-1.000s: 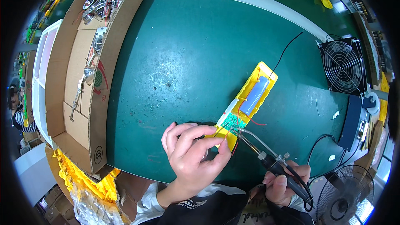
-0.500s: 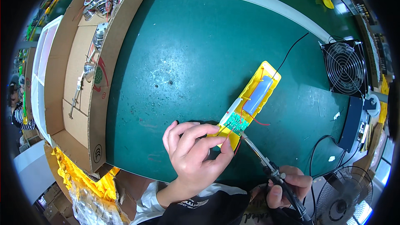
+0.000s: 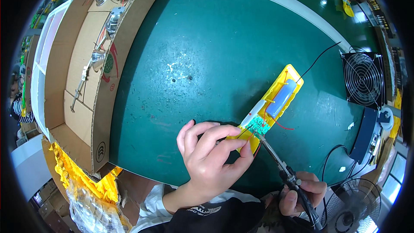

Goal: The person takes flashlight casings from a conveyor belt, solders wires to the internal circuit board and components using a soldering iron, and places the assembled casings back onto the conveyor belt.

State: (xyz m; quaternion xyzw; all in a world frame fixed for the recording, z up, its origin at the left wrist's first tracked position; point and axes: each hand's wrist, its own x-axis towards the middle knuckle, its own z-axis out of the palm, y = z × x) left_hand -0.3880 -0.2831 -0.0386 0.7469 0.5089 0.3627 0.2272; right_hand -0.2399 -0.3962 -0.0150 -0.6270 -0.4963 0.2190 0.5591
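Observation:
A long yellow plastic housing (image 3: 288,80) lies slanted on the green mat, holding a pale blue cylindrical cell (image 3: 281,98) and a small green circuit board (image 3: 258,125) with red and black wires. My left hand (image 3: 211,155) pinches the housing's near end with thumb and fingers. My right hand (image 3: 299,192) grips a soldering iron (image 3: 280,164) like a pen, its thin tip touching the circuit board's edge.
A long open cardboard box (image 3: 86,77) with several metal reflector parts runs along the left. A black fan (image 3: 364,77) and a dark power unit (image 3: 364,133) sit at the right. A second fan (image 3: 349,213) stands at lower right. Yellow bagged parts (image 3: 82,181) lie below the box.
The housing has shifted slightly up and right in view. My right hand drew back toward me, and the iron's tip now rests on the circuit board. My left hand keeps its hold.

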